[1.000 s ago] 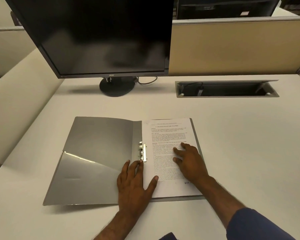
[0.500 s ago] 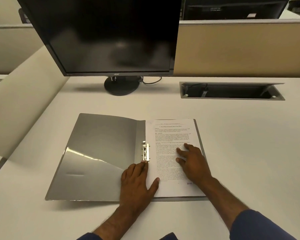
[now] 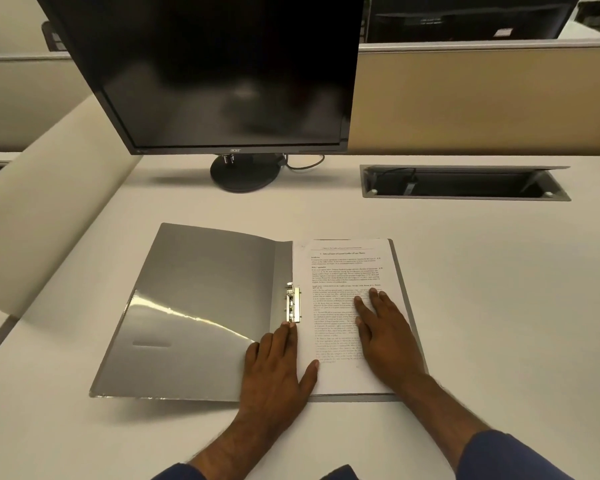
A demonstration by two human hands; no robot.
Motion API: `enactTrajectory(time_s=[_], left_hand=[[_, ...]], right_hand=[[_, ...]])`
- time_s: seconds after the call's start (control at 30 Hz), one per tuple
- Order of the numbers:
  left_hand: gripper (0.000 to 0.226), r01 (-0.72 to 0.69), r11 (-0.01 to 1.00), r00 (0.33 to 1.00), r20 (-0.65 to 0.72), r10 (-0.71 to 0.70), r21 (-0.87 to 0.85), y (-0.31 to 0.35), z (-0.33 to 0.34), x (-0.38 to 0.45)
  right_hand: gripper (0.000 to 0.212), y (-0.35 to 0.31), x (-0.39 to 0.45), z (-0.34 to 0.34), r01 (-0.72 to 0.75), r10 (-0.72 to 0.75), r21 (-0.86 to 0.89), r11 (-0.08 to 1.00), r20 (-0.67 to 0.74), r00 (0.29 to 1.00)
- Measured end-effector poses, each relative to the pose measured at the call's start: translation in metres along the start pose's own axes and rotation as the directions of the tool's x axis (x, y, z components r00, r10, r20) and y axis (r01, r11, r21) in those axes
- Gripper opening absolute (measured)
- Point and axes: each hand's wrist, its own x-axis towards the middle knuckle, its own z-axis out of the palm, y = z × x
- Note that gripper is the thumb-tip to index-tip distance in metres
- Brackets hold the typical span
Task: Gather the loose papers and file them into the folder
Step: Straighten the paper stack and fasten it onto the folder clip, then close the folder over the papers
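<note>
A grey folder (image 3: pixel 201 306) lies open flat on the white desk. Printed papers (image 3: pixel 340 271) lie stacked on its right half, held at their left edge under a metal clip (image 3: pixel 293 303) on the spine. My left hand (image 3: pixel 274 368) rests flat across the spine just below the clip, one fingertip touching the clip's lower end and the thumb on the paper. My right hand (image 3: pixel 387 336) lies palm down on the page, fingers spread. Neither hand grips anything.
A dark monitor (image 3: pixel 222 71) on a round stand (image 3: pixel 245 173) rises behind the folder. An open cable tray (image 3: pixel 465 183) is sunk into the desk at the back right. Beige partitions (image 3: pixel 482 98) bound the desk at the back and left.
Both hands stay in nearly the same place on the folder and papers. The view has shifted slightly, so everything sits a little to the right in the frame.
</note>
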Motion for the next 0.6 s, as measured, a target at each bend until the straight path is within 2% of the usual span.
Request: enactTrajectory(time_s=[0.2, 0.37, 0.6], left_hand=[[0.071, 0.015, 1.0, 0.999, 0.048, -0.016, 0.012, -0.001, -0.002, 0.001], [0.074, 0.074, 0.991, 0.996, 0.062, -0.067, -0.11, -0.013, -0.011, 0.008], [0.057, 0.16, 0.985, 0.975, -0.149, -0.167, -0.058, -0.052, -0.048, 0.038]], right_hand=[[0.048, 0.003, 0.001, 0.004, 0.005, -0.005, -0.005, 1.0, -0.005, 1.0], [0.047, 0.004, 0.001, 0.006, 0.008, -0.009, -0.021, 1.0, -0.028, 1.0], [0.047, 0.003, -0.001, 0.003, 0.023, -0.024, -0.039, 0.999, -0.022, 0.999]])
